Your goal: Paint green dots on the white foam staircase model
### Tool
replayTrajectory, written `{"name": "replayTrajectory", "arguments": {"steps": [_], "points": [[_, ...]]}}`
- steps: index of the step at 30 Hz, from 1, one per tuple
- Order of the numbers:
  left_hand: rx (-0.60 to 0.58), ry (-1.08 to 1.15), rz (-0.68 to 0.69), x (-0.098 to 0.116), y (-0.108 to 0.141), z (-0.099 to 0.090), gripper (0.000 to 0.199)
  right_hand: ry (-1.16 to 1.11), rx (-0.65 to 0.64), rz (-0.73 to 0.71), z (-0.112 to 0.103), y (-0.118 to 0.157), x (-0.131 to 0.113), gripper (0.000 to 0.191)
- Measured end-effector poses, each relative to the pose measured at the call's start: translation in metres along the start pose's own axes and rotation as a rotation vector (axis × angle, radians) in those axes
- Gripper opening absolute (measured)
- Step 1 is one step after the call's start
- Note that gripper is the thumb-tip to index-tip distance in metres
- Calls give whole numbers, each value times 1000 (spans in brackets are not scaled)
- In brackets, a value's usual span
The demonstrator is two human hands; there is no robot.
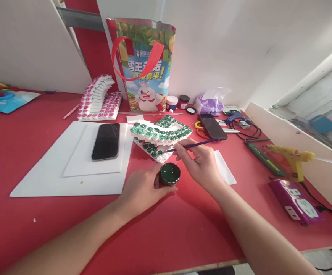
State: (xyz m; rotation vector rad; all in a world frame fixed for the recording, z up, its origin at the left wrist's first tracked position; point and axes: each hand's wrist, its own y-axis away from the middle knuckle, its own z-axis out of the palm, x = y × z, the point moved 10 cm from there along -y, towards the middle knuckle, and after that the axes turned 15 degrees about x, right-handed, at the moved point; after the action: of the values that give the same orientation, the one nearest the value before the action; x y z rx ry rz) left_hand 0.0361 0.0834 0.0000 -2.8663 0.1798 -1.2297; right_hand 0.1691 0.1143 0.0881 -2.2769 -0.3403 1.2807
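Note:
My left hand [143, 185] is closed around a small round jar of dark green paint [170, 173], its open top facing me. A thin dark paintbrush [202, 143] is pinched in my right hand [199, 162], and its tip reaches the lower front of a white model [166, 128]. Rows of small rose-like swirls cover that model. Most are dark green, those at the upper left are a lighter green, and a few at the front corner [162, 158] are white. Whether the brush tip touches a swirl, I cannot tell.
A phone [106, 141] lies on white boards [44, 168] at left. Behind stand a pink-and-white model [99, 99], a printed bag [145, 68] and paint jars [183, 101]. On the right are another phone [212, 126], scissors [202, 131], a cutter [265, 158], a yellow glue gun [293, 156] and a purple box [294, 202].

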Motion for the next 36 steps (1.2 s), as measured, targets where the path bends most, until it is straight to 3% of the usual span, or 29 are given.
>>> {"name": "replayTrajectory", "arguments": {"steps": [7, 13, 17, 36], "points": [[-4, 5, -1, 0, 1, 0, 46, 42, 28, 7, -4, -1, 1, 21], [3, 2, -3, 0, -2, 1, 45, -4, -34, -27, 3, 1, -3, 23], [-4, 2, -10, -1, -2, 1, 45, 34, 5, -11, -2, -1, -1, 21], [5, -3, 2, 1, -2, 0, 46, 23, -61, 43, 1, -2, 3, 19]]}}
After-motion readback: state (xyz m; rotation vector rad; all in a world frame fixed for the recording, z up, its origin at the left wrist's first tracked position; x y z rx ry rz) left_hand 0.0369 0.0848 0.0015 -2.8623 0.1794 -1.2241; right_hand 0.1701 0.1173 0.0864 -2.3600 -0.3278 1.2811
